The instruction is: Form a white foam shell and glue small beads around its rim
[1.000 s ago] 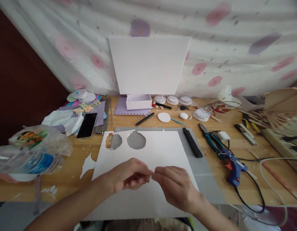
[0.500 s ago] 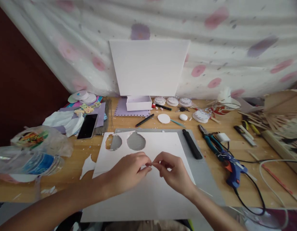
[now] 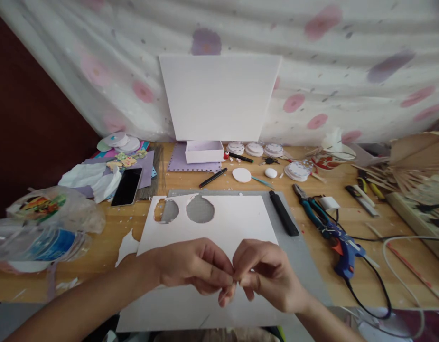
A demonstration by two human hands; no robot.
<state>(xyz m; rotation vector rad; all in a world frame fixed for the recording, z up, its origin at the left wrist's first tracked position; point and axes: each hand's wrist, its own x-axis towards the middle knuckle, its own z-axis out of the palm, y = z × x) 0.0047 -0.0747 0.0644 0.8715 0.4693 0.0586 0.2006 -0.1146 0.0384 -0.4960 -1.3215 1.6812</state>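
My left hand (image 3: 201, 267) and my right hand (image 3: 267, 271) meet fingertip to fingertip above a white foam board (image 3: 162, 308). Both are closed in a pinch. Whatever lies between the fingers is too small and too hidden to name. Two round holes are cut near the board's far left edge, and grey shows through them. Beneath the board lies a grey cutting mat (image 3: 304, 266). To the right of my hands a black cutter (image 3: 284, 213) rests on the mat. A torn white scrap (image 3: 127, 246) sits left of the board.
At the right lie pliers (image 3: 308, 205) and a blue glue gun (image 3: 345, 259) with its cord. A plastic bottle (image 3: 44, 243) and a phone (image 3: 127, 186) are at the left. Farther back stand a white box (image 3: 204, 153), a white disc (image 3: 241, 175) and an upright white panel (image 3: 221, 97).
Both hands have come lower and nearer to me, shifting slightly right. Their fingers now press closer together, still pinched. The view has shifted slightly.
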